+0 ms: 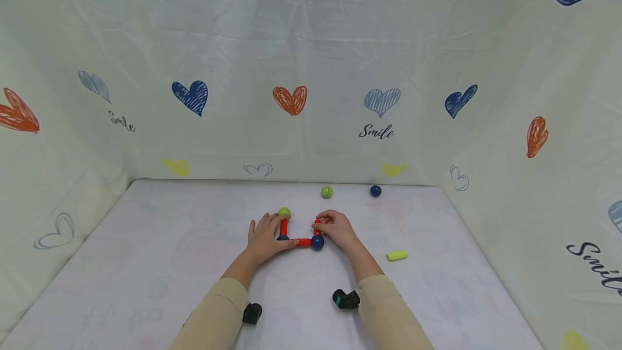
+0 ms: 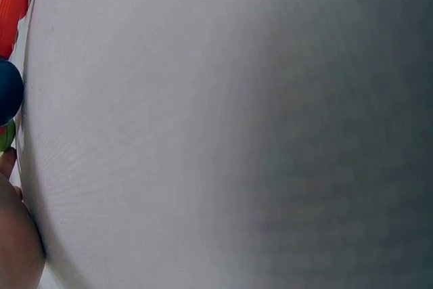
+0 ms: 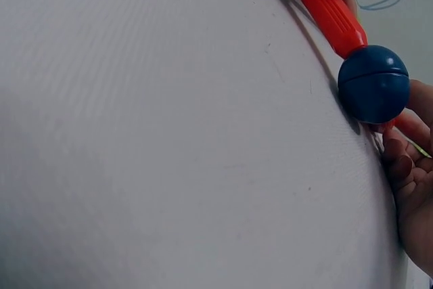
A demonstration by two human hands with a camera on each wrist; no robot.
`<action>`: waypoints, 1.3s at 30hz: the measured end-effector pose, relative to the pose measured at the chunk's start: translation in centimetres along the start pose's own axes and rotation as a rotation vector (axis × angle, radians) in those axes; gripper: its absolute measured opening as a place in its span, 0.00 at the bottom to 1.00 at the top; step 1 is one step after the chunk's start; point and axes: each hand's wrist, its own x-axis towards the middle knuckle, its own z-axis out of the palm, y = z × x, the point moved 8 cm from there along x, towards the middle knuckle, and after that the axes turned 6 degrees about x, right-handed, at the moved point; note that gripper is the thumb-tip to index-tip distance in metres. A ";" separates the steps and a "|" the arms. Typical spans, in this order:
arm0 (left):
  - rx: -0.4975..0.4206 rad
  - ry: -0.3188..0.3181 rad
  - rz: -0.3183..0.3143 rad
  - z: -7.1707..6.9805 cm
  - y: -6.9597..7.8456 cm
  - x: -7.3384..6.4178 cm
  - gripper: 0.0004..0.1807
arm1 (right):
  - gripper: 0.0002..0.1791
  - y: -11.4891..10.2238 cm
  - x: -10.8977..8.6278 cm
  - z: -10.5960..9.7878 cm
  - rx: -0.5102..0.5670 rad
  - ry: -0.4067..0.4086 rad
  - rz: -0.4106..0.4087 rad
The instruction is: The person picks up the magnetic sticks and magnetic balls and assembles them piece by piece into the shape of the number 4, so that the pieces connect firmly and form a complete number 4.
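Note:
A U-shaped toy frame of red rods and balls lies mid-table in the head view. My left hand (image 1: 264, 238) holds its left side, with the thumb along the crosswise red rod (image 1: 303, 242) and a finger by the green ball (image 1: 284, 212) atop the left red rod (image 1: 284, 228). A blue ball at the left corner is partly covered by that hand. At the right corner sits another blue ball (image 3: 373, 84). My right hand (image 1: 337, 228) pinches the short right red rod (image 1: 317, 228) rising from it; its fingers hide part of the rod.
Near the back edge lie a loose green ball (image 1: 326, 192) and a loose dark blue ball (image 1: 376, 191). A yellow-green rod (image 1: 397, 255) lies right of my right hand. Behind the white table (image 1: 170, 263) hangs a heart-printed cloth (image 1: 335, 139). Black wrist devices (image 1: 346, 300) are worn at both sleeves.

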 end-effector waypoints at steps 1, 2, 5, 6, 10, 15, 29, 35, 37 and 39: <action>0.001 0.000 0.001 0.0 0.0 0.0 0.41 | 0.15 0.0 0.0 0.0 0.003 -0.001 -0.002; 0.003 0.000 0.002 0.0 0.0 0.0 0.41 | 0.15 0.0 0.1 -0.1 0.004 0.001 -0.004; 0.006 0.005 0.008 0.0 0.0 0.1 0.41 | 0.15 0.0 0.1 -0.2 0.023 0.006 0.000; 0.007 0.004 0.008 0.0 0.0 0.1 0.42 | 0.15 0.0 0.1 -0.3 0.032 0.006 0.002; 0.000 0.003 0.000 0.1 -0.2 0.0 0.42 | 0.15 -0.2 0.2 -0.6 0.080 0.009 0.006; -0.003 0.002 -0.006 0.2 -0.2 -0.1 0.42 | 0.15 -0.8 0.7 -1.1 0.093 0.031 -0.011; -0.010 0.014 0.012 0.4 0.0 -0.2 0.42 | 0.19 -1.7 2.8 -3.8 0.014 0.230 -0.050; -0.005 0.019 0.008 0.3 0.1 -0.3 0.41 | 0.22 -2.0 3.9 -4.2 -0.061 0.262 -0.106; 0.001 0.024 0.006 0.2 0.1 -0.3 0.41 | 0.22 -2.0 4.3 -4.2 -0.084 0.264 -0.116; 0.006 0.027 0.006 0.1 0.1 -0.3 0.41 | 0.23 -1.9 4.7 -4.2 -0.101 0.261 -0.116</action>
